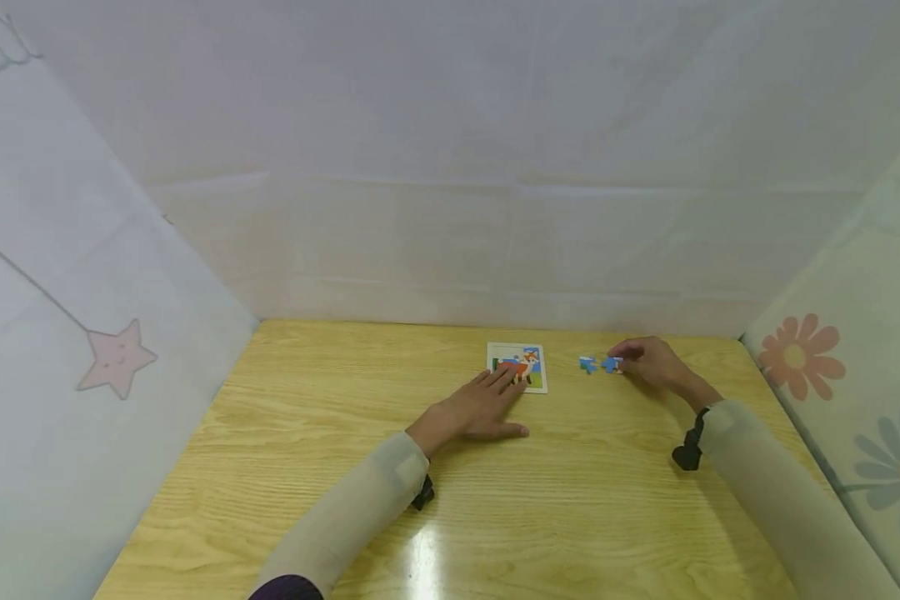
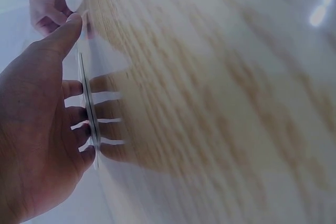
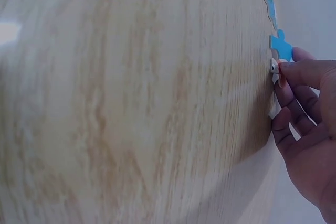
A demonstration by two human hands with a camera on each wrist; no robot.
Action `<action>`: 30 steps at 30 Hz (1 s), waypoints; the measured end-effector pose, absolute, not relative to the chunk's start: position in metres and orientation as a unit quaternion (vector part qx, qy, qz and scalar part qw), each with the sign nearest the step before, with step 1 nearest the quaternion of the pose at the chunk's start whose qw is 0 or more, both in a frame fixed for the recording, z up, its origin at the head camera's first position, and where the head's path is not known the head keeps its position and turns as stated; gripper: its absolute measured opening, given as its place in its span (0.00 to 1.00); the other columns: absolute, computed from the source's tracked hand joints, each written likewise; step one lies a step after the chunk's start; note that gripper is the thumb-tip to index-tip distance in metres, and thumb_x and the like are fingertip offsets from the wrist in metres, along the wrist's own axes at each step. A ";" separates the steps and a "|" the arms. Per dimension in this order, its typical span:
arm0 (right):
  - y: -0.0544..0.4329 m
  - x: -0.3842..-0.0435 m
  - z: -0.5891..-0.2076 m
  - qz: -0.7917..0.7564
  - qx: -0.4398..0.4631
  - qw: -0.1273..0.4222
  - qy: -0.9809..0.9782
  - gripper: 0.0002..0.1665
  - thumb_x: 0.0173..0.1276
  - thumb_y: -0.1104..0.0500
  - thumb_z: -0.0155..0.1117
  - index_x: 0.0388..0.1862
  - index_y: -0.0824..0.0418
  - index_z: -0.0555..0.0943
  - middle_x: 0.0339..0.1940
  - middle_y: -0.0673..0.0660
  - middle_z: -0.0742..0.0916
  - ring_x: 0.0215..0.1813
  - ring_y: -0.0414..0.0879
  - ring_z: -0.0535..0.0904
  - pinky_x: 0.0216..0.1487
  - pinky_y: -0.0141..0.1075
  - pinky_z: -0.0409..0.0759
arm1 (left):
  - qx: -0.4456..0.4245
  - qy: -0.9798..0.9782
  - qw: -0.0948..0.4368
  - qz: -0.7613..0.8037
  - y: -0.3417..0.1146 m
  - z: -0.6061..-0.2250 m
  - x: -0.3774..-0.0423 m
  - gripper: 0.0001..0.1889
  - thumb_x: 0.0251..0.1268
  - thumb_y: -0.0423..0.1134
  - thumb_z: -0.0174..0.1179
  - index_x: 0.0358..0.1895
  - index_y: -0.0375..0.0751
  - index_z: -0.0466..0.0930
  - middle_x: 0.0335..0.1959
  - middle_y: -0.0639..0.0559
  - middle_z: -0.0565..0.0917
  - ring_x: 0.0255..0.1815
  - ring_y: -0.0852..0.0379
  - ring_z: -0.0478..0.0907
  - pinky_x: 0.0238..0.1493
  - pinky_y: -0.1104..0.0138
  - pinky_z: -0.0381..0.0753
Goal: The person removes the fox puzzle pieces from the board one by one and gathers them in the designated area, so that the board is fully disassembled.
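A small square jigsaw puzzle with a fox picture and a pale border lies on the table. My left hand rests over its lower left part, fingers straight and spread, hiding some of the picture. In the left wrist view the fingertips touch the thin puzzle board. Off to the right, my right hand pinches a blue puzzle piece with a white and orange end between thumb and fingers, low at the tabletop. Beside it lies another puzzle piece, blue and green.
The wooden table ends at a pale cloth wall behind the puzzle. Printed cloth stands along both sides, with a pink star on the left and a red flower on the right.
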State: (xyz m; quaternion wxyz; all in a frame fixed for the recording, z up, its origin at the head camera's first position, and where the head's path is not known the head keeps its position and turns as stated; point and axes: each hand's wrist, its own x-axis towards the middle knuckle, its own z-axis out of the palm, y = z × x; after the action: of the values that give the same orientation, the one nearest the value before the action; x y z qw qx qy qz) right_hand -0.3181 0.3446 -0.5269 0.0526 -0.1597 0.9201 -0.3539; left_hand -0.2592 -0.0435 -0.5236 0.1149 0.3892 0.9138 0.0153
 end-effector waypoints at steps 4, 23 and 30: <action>0.343 -0.319 -0.527 -0.351 -0.156 0.046 0.922 0.12 0.76 0.67 0.67 0.54 0.65 0.89 0.50 0.63 0.91 0.53 0.59 0.86 0.55 0.52 0.85 | 0.390 0.914 0.112 0.018 -0.043 -0.522 -0.259 0.48 0.79 0.74 0.42 0.88 0.46 0.45 0.89 0.43 0.41 0.89 0.46 0.37 0.87 0.51 0.45; 0.345 -0.316 -0.533 -0.355 -0.159 0.031 0.921 0.11 0.75 0.68 0.67 0.53 0.65 0.89 0.50 0.64 0.90 0.51 0.58 0.86 0.54 0.57 0.85 | 0.389 0.914 0.115 0.021 -0.043 -0.521 -0.259 0.48 0.79 0.73 0.44 0.88 0.46 0.46 0.89 0.44 0.41 0.89 0.47 0.38 0.87 0.50 0.46; 0.344 -0.316 -0.531 -0.351 -0.162 0.034 0.921 0.11 0.75 0.67 0.68 0.54 0.65 0.89 0.51 0.64 0.90 0.51 0.58 0.85 0.54 0.56 0.85 | 0.385 0.915 0.118 0.023 -0.043 -0.519 -0.258 0.47 0.79 0.72 0.44 0.88 0.47 0.46 0.89 0.45 0.42 0.89 0.48 0.38 0.87 0.50 0.46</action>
State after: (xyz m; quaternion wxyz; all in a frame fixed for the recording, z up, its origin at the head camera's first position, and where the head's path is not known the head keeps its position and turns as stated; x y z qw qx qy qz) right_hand -0.3157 0.3436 -0.5311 0.0342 -0.1621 0.9215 -0.3514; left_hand -0.2575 -0.0432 -0.5191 0.1175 0.3850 0.9151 0.0235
